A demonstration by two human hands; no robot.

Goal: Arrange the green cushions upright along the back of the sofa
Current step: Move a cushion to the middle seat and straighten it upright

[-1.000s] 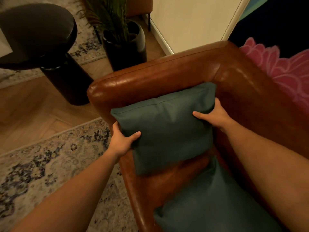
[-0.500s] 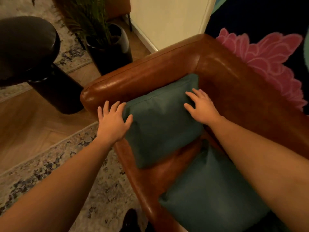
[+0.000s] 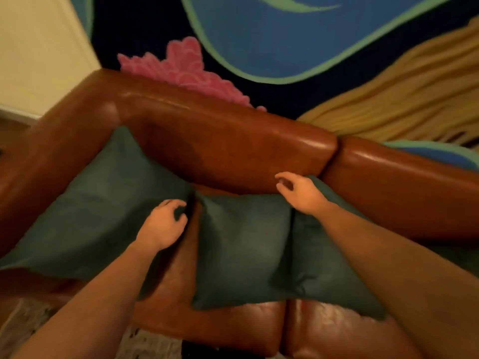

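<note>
1. Curling loosely, the fingers (image 3: 178,206) of the left hand (image 3: 162,226) hover at the inner edge of the corner cushion (image 3: 98,211); they seem to touch the fabric without closing round it, though blur makes this uncertain.
2. Half-bent and relaxed, the right hand (image 3: 300,193) hangs over the top edge where the middle cushion (image 3: 243,244) meets the right cushion (image 3: 324,263), holding nothing that shows.
3. Both hands sit at the top corners of the middle cushion, probably because that is where a cushion is most easily gripped and tipped up.
4. Propped in the corner, the corner cushion leans against the sofa (image 3: 233,141) backrest and armrest, which keep it from sliding.
5. By contrast, the middle cushion slopes down the seat with its top edge near the foot of the backrest, so it looks slumped rather than upright.
6. Beside it, the right cushion overlaps its edge and is partly hidden by the right forearm.
7. Behind the backrest hangs a wall textile (image 3: 285,35) in blue, pink and yellow.
</note>
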